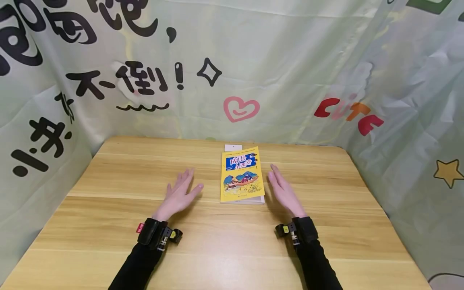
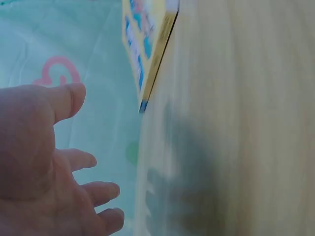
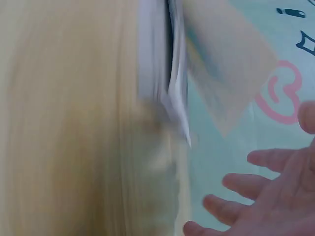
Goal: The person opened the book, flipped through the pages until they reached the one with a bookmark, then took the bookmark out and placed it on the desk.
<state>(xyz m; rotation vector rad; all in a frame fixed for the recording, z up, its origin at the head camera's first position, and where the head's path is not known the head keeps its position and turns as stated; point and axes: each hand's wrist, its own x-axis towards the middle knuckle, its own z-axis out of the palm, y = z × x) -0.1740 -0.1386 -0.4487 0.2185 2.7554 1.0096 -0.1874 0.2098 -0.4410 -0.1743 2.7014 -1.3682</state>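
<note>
Books: one yellow book (image 1: pixel 241 175) lay flat near the bench's (image 1: pixel 108 225) far edge.
Hands: two, left hand (image 1: pixel 180 194) and right hand (image 1: pixel 283 191), fingers spread, holding nothing, flanking it.

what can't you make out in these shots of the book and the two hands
- White card, head view: mostly hidden behind the book.
- Book title, head view: too small to read; blurred in both wrist views.
- Left hand, left wrist view: cut off by the frame edge.
- Right hand, right wrist view: cut off too.
</note>
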